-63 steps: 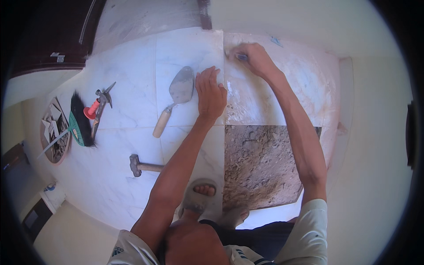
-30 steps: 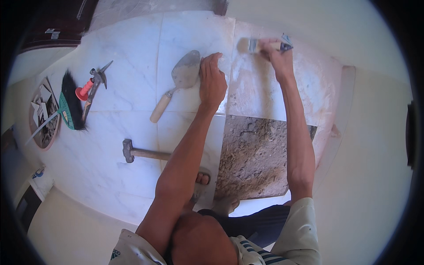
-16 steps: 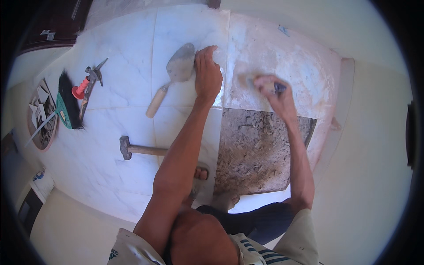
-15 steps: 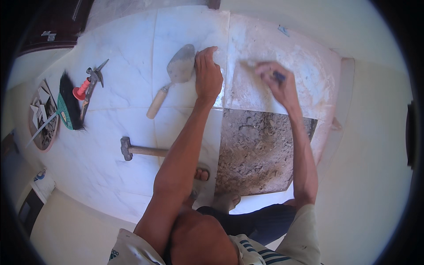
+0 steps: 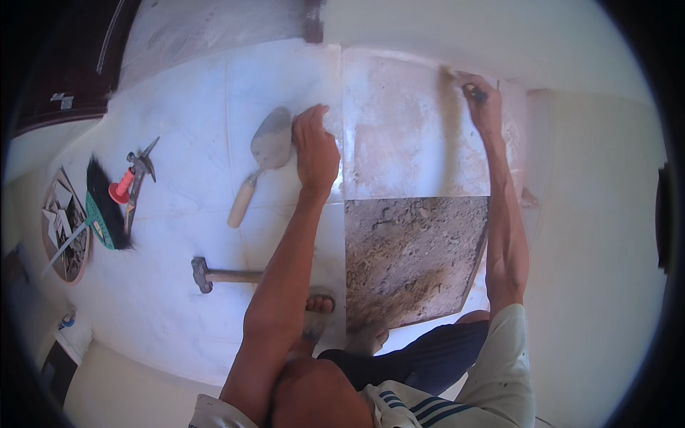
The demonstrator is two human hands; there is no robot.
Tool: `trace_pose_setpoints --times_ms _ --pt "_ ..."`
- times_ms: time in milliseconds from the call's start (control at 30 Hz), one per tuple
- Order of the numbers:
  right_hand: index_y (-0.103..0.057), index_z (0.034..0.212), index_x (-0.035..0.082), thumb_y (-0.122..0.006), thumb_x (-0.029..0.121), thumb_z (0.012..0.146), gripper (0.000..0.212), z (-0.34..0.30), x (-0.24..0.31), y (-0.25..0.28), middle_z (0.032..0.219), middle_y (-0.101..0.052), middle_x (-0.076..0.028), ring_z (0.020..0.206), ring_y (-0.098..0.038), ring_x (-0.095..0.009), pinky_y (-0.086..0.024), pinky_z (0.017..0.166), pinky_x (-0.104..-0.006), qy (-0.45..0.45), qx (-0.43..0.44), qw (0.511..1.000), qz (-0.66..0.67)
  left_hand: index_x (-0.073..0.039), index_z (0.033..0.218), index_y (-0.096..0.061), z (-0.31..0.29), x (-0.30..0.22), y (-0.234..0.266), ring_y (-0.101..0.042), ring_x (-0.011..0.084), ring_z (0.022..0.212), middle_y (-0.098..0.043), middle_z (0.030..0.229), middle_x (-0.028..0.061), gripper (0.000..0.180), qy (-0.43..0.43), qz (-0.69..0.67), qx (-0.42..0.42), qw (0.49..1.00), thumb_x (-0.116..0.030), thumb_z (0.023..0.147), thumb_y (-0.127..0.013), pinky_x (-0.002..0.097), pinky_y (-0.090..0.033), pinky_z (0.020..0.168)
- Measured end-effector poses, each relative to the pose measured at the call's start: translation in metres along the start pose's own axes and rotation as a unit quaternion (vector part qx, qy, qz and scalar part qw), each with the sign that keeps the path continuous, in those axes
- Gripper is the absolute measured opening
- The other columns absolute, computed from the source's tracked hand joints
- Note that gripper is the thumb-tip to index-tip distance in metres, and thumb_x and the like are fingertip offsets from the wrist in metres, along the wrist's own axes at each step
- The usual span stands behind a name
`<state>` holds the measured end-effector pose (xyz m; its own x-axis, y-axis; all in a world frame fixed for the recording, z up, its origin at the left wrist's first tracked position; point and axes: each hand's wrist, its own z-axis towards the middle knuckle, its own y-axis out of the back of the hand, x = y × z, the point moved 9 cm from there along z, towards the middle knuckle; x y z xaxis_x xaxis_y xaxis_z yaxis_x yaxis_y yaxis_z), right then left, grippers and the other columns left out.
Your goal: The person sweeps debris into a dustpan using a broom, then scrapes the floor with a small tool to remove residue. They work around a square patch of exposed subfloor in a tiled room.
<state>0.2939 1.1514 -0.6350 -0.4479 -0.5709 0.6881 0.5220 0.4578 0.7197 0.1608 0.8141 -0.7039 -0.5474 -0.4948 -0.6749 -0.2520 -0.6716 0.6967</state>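
Observation:
My left hand (image 5: pixel 317 153) rests on the white tile floor with its fingers apart, beside the blade of a trowel (image 5: pixel 272 145). That trowel lies flat, its wooden handle toward me. At the far right, my right hand (image 5: pixel 483 107) is closed around a dark-handled tool (image 5: pixel 474 91) above a dusty, whitish-smeared tile (image 5: pixel 399 128). The tool's kind is hard to make out; a brownish blur (image 5: pixel 447 93) shows next to it. Between my arms, a square pit of broken mortar and rubble (image 5: pixel 414 257) opens in the floor.
A sledgehammer (image 5: pixel 203 274) lies left of my left forearm. Farther left are a claw-ended hammer (image 5: pixel 141 164), a red-guarded chisel (image 5: pixel 123 187), a broom head (image 5: pixel 107 203) and a basin rim (image 5: pixel 84 260) around tile shards. Walls (image 5: pixel 585 214) bound the right and far sides.
My right hand has swept away from me and to the right with the tool. My left hand stays beside the trowel. The view has shifted, so the floor things appear lower and farther left.

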Motion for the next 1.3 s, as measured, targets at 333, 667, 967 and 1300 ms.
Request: trace_pose_setpoints --times_ms 333,667,967,1300 --pt "-0.08 0.101 0.009 -0.069 -0.008 0.089 0.023 0.019 -0.004 -0.061 0.131 -0.078 -0.008 0.126 -0.071 -0.03 -0.054 0.111 -0.0423 0.229 0.096 0.968 0.047 -0.002 0.146 -0.052 -0.002 -0.008 0.001 -0.047 0.0417 0.14 -0.055 0.145 0.02 0.047 -0.029 -0.011 -0.002 1.0 0.006 0.1 -0.047 0.053 -0.035 0.122" --pt "-0.079 0.105 0.004 -0.07 -0.008 0.09 0.021 0.001 -0.098 0.073 0.122 -0.078 -0.013 0.12 -0.072 -0.028 -0.054 0.104 -0.0374 0.092 -0.041 0.995 0.005 -0.002 0.149 -0.05 0.0 -0.008 -0.005 -0.043 0.0411 0.145 -0.053 0.148 0.0196 0.051 -0.016 0.024 0.028 0.999 0.007 0.098 -0.051 0.0551 -0.032 0.125" --pt "-0.08 0.117 0.008 -0.076 0.017 0.097 0.022 -0.007 -0.217 0.169 0.104 -0.075 -0.015 0.094 -0.073 -0.027 -0.056 0.085 -0.0364 -0.039 -0.17 0.971 -0.162 -0.002 0.151 -0.049 -0.002 -0.006 -0.012 -0.041 0.04 0.147 -0.051 0.151 0.0192 0.052 -0.015 0.065 0.048 0.997 0.004 0.099 -0.051 0.0545 -0.029 0.125" --pt "-0.081 0.117 0.013 -0.074 0.035 0.1 0.028 0.025 -0.263 0.237 0.088 -0.079 -0.013 0.081 -0.073 -0.022 -0.055 0.078 -0.0373 -0.053 -0.247 0.952 -0.171 -0.002 0.148 -0.053 0.002 -0.019 -0.014 -0.041 0.0407 0.146 -0.052 0.152 0.0193 0.051 -0.013 0.1 0.049 0.994 0.004 0.098 -0.046 0.0541 -0.028 0.124"
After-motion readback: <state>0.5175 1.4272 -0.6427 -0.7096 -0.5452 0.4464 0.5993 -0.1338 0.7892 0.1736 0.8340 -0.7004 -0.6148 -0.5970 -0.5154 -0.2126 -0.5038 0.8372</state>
